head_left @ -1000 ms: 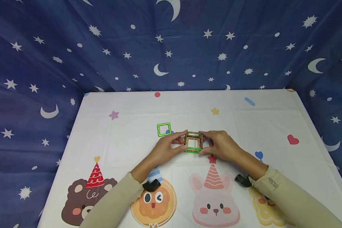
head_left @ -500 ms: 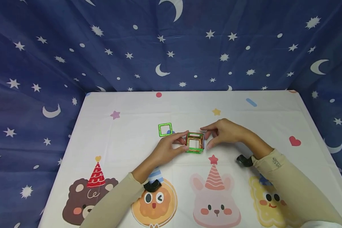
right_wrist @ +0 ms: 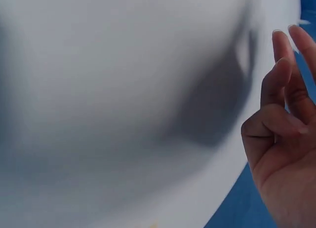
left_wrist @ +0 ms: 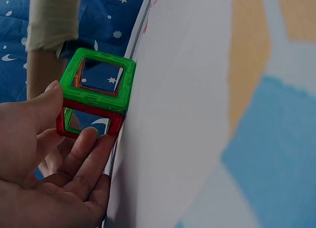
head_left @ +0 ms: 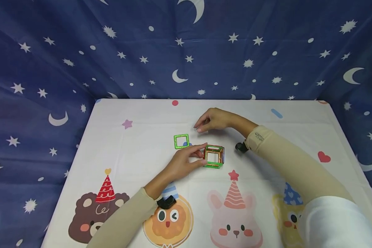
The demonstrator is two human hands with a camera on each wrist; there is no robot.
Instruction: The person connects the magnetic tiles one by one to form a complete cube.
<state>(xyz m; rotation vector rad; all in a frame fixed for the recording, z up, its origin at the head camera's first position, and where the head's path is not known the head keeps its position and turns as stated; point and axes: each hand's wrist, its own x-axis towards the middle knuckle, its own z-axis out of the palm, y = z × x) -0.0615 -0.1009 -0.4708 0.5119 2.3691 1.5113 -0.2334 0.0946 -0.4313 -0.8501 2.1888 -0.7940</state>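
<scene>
In the head view an open-framed cube of magnetic tiles [head_left: 214,166] stands on the table, with green, red, orange and blue edges. My left hand [head_left: 182,163] holds it from the left, thumb at the near corner and fingers at the far one. Close up in the left wrist view, the cube [left_wrist: 91,97] shows a green square tile beside a red one. A loose green square tile [head_left: 175,142] lies flat, beyond the left hand. My right hand [head_left: 215,120] hovers up and right of that tile, fingers bent, holding nothing; the right wrist view shows the hand [right_wrist: 286,129] bare.
The white tablecloth [head_left: 142,148] carries printed animals, stars and a heart. A dark blue curtain [head_left: 161,48] with moons and stars rises behind the table's far edge. The right forearm [head_left: 285,162] reaches across the table's right half.
My right hand has let go of the cube's right side and moved away, up and left, toward the loose green tile. The left hand keeps its hold, and the cube stays in place.
</scene>
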